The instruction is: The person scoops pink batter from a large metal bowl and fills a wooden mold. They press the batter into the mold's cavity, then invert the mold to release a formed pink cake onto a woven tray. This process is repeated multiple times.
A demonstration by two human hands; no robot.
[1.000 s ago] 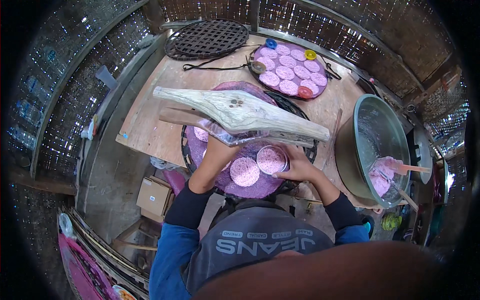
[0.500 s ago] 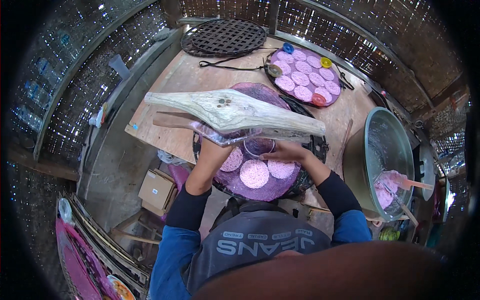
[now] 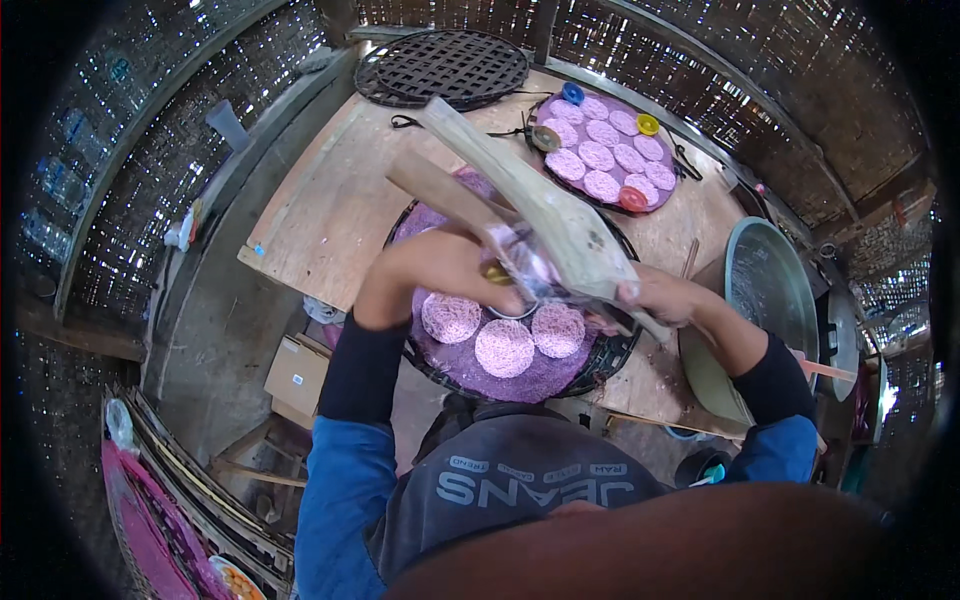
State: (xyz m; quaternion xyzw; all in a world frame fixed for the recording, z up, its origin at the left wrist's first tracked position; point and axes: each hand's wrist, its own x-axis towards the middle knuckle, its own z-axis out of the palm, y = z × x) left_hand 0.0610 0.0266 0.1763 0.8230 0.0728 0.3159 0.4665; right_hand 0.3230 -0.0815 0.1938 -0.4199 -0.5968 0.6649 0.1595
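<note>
A pale two-handled wooden press (image 3: 545,205) with a thick middle slants over a round tray. Its upper end points far left, and a browner wooden bar (image 3: 445,188) lies beneath it. My right hand (image 3: 668,297) is closed round its near right end. Under the press's middle, my left hand (image 3: 450,265) is closed, with the thumb at a round ring (image 3: 517,312); the other fingers are mostly hidden. The tray's purple cloth (image 3: 480,376) bears pink noodle discs (image 3: 504,347), three of them in a row just nearer than my hands.
A second tray of pink discs (image 3: 602,159), with coloured rings on it, stands far right. An openwork black lattice tray (image 3: 445,65) lies at the back. To the right is a big basin (image 3: 770,262); a cardboard box (image 3: 297,378) stands below the table's left edge.
The press has turned clockwise from nearly level to a steep slant. My right hand has left the ring and taken the press's right end. My left hand has shifted to the ring.
</note>
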